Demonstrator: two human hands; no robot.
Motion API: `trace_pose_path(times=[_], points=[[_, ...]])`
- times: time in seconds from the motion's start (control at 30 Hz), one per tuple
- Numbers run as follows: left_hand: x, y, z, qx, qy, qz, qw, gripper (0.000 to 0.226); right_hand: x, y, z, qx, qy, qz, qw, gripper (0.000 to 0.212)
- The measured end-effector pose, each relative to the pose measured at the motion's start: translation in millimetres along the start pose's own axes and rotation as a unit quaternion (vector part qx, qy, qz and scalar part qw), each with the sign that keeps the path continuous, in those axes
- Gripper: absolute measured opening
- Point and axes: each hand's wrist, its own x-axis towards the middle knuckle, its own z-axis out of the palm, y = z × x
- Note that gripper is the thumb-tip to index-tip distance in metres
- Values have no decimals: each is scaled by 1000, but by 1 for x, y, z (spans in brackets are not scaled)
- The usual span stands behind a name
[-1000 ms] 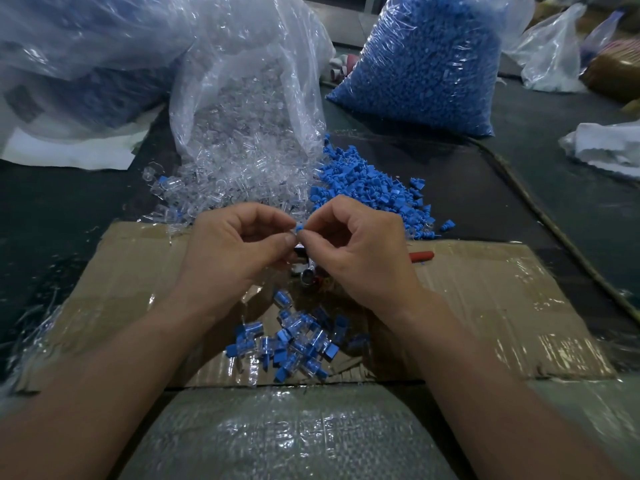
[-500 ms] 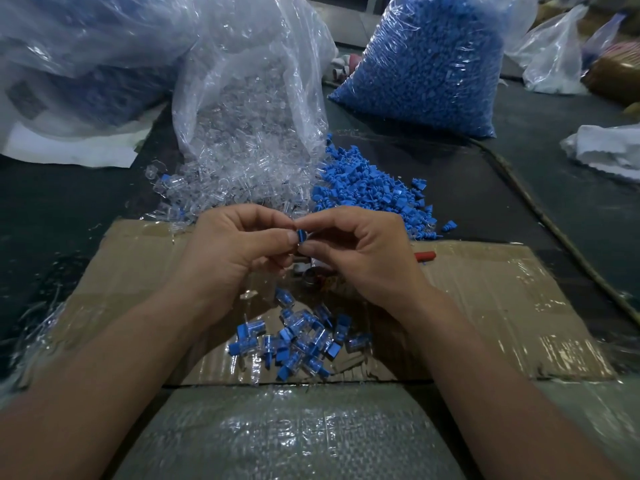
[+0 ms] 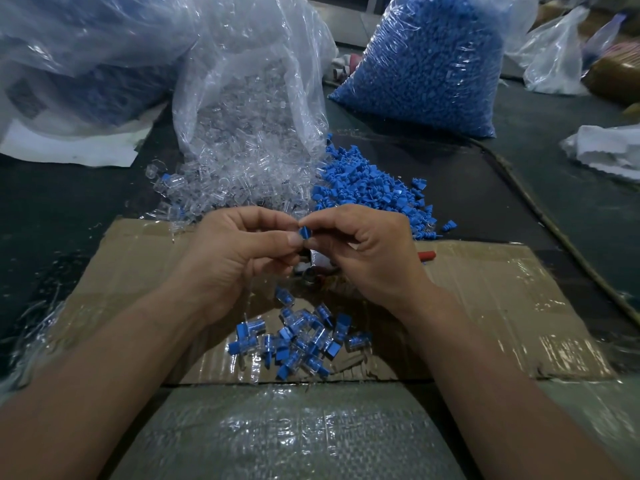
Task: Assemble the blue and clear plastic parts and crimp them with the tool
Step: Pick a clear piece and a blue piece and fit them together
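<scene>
The left hand (image 3: 239,254) and the right hand (image 3: 370,258) meet over the middle of the dark desk (image 3: 52,220). Each pinches a small blue plastic part (image 3: 304,233) from its own side with curled fingers (image 3: 293,240) and thumb, holding it clear of the desk. Whether a clear piece already sits on it cannot be told. Below the hands lies a tape-covered brown cardboard sheet (image 3: 485,306), and on it, toward the desk's near edge, a small heap of joined blue and clear plastic pieces (image 3: 298,341). A red-handled metal tool (image 3: 426,255) lies on the cardboard beneath the right hand, mostly hidden. Toward the far edge, loose clear plastic parts (image 3: 221,185) spill from an open clear plastic bag (image 3: 249,64), touching a pile of loose blue plastic parts (image 3: 367,181). A full bag of blue parts (image 3: 426,64) stands behind them.
</scene>
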Motion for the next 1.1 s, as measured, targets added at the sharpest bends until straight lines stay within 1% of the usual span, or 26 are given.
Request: trace_pose_path(times=[0.2,0.33,0.4,0.47,0.53,0.6,0.67,0.7,0.77,0.8,0.87,0.93,1.1], points=[[0,0,-1,24,5,-2,1000,12,-1,-2,0,-21,-14,-24,999,20],[0,-1,-2,34,0,0,999,11,1,-6,-2,-30,-42,-7,999,23],[0,-1,-3,19,10,-2,1000,10,3,-7,-8,-43,-69,41,996,29],[0,-1,-4,5,30,-3,1000,9,4,-1,-22,-62,-108,129,984,37],[1,0,-4,5,44,9,999,9,2,9,-43,-80,-151,212,962,39],[2,0,-5,4,52,17,999,9,-2,15,-62,-77,-203,276,936,37],[2,0,-5,5,55,19,998,9,-5,17,-68,-60,-269,326,904,38],[2,-1,-6,9,55,20,998,9,-6,17,-67,-63,-304,337,889,44],[3,-2,-8,13,55,20,998,9,-7,17,-61,-115,-361,314,871,62],[3,-3,-9,13,56,18,998,9,-7,18,-58,-147,-375,294,867,68],[4,-4,-9,22,57,19,998,10,-6,17,-53,-183,-377,268,867,71],[4,-5,-9,33,56,24,998,11,-5,17,-52,-188,-366,255,875,66],[4,-6,-11,28,65,31,997,8,-3,12,-51,-187,-341,247,888,43]])
